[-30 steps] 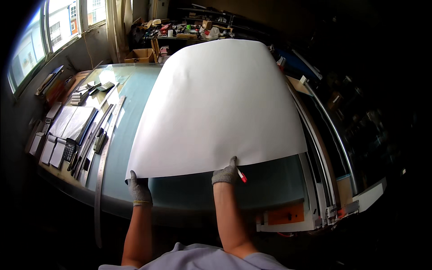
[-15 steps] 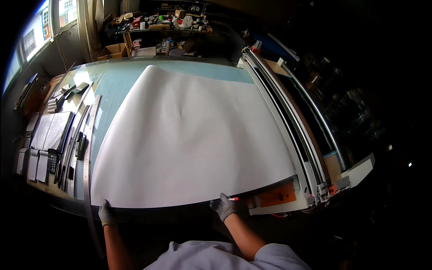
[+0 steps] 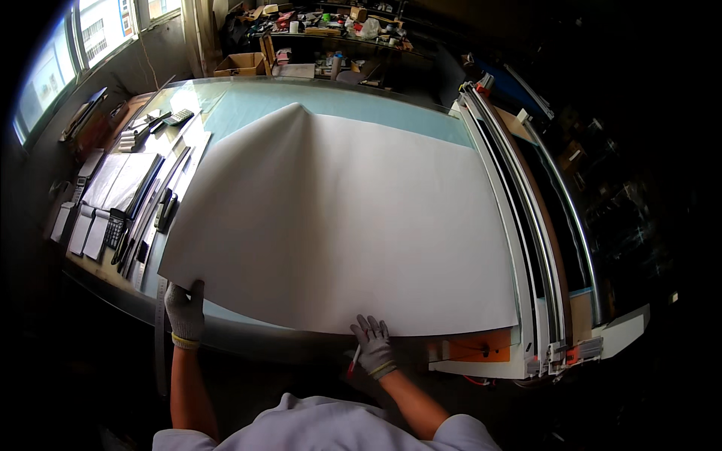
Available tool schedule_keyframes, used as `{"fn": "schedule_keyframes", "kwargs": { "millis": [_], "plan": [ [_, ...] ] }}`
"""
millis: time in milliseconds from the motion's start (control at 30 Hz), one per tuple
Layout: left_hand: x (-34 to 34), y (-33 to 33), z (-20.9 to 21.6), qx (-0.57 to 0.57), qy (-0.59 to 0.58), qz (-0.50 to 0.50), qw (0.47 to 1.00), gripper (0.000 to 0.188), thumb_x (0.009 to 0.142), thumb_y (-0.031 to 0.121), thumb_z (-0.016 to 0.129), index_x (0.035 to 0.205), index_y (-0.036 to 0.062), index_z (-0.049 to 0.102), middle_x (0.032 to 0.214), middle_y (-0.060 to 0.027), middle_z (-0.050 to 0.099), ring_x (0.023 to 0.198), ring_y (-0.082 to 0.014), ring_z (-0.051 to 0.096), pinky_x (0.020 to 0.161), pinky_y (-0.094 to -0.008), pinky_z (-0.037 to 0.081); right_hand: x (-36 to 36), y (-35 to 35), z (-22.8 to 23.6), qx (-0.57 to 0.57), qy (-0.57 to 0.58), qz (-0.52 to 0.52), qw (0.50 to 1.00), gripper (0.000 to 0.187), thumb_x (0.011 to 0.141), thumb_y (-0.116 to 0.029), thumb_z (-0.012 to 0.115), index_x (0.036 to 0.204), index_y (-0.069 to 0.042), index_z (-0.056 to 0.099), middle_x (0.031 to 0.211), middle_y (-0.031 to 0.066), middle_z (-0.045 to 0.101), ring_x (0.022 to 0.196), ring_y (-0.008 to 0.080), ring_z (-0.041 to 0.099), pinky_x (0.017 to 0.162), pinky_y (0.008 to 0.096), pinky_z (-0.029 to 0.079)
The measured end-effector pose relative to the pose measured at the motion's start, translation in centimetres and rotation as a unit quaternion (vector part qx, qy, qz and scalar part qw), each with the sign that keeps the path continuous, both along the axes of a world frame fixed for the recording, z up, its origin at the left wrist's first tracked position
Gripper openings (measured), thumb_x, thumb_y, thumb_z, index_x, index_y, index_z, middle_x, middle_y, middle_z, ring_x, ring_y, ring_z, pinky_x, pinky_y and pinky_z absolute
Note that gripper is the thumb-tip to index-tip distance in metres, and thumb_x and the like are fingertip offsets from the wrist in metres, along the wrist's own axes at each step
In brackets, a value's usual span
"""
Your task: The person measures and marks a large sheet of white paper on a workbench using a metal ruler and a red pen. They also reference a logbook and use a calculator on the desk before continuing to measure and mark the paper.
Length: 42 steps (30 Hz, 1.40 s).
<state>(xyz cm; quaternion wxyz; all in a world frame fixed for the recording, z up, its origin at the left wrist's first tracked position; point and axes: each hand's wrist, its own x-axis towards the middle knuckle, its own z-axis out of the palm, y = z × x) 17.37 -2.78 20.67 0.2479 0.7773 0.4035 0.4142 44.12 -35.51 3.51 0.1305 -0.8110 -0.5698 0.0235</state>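
Observation:
A large white sheet of paper (image 3: 406, 225) covers much of the blue-green table top (image 3: 361, 101). My left hand (image 3: 185, 314), in a grey glove, pinches its near left corner and holds it off the table; the left half bulges up into a fold. My right hand (image 3: 374, 347), gloved too, lays spread fingers on the near edge of the sheet. A slim white and red marker pen (image 3: 354, 361) is tucked under its thumb side. Below my left hand, a long steel ruler (image 3: 161, 338) sticks out past the table edge, partly hidden by the sheet.
Along the left side lie an open folder (image 3: 120, 180), calculators, notepads (image 3: 90, 233), a stapler (image 3: 166, 210) and metal strips. A long railed machine (image 3: 519, 203) borders the right side. Behind the table are a cardboard box (image 3: 241, 65) and cluttered shelves (image 3: 323, 31).
My left hand has lifted the sheet's left corner and carried it farther from me. The right hand's fingers have spread onto the edge, and the pen now points downward. The view has shifted.

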Motion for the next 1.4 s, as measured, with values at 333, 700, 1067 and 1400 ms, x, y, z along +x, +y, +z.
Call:
{"fn": "schedule_keyframes", "kwargs": {
  "millis": [333,700,1067,1400],
  "plan": [
    [-10.9,2.8,-18.8,-0.382,-0.158,0.215,0.885,0.021,0.083,0.009,0.075,0.1,-0.0004,0.069,0.079,-0.0039,0.066,0.066,-0.0132,0.061,0.062,-0.0286,0.049,-1.8,2.3,-3.4,0.076,0.03,0.032,0.996,0.059,0.079,-0.048,0.077,0.121,-0.01,0.062,0.138,0.0137,0.059,0.129,0.0371,0.052,0.109,0.0537,0.039],
    [-15.5,7.4,-22.5,-0.324,0.024,0.153,0.933,0.033,0.082,0.024,0.079,0.097,-0.0049,0.071,0.089,-0.0185,0.074,0.081,-0.0259,0.071,0.075,-0.0369,0.053,-5.9,13.5,-1.8,0.151,0.199,-0.141,0.958,0.025,0.09,-0.007,0.066,0.115,-0.007,0.068,0.096,0.0203,0.07,0.091,0.0278,0.072,0.072,0.0364,0.057],
    [-30.0,0.3,-19.7,-0.281,0.305,0.195,0.889,0.069,0.074,0.024,0.082,0.134,0.0064,0.054,0.108,-0.0203,0.068,0.098,-0.0417,0.067,0.084,-0.05,0.054,-10.4,25.1,1.0,0.087,0.094,-0.169,0.977,0.039,0.094,-0.038,0.068,0.12,-0.01,0.061,0.084,0.0176,0.071,0.075,0.0373,0.069,0.064,0.0424,0.055],
    [-21.2,4.4,-9.4,-0.181,0.059,0.173,0.966,0.032,0.074,0.017,0.084,0.095,0.0034,0.064,0.078,-0.0132,0.068,0.067,-0.0275,0.069,0.065,-0.0362,0.053,-18.4,38.9,7.3,0.139,0.67,-0.161,0.712,0.028,0.107,-0.019,0.05,0.126,-0.001,0.059,0.094,0.015,0.072,0.078,0.0201,0.071,0.072,0.0307,0.061]
  ]
}}
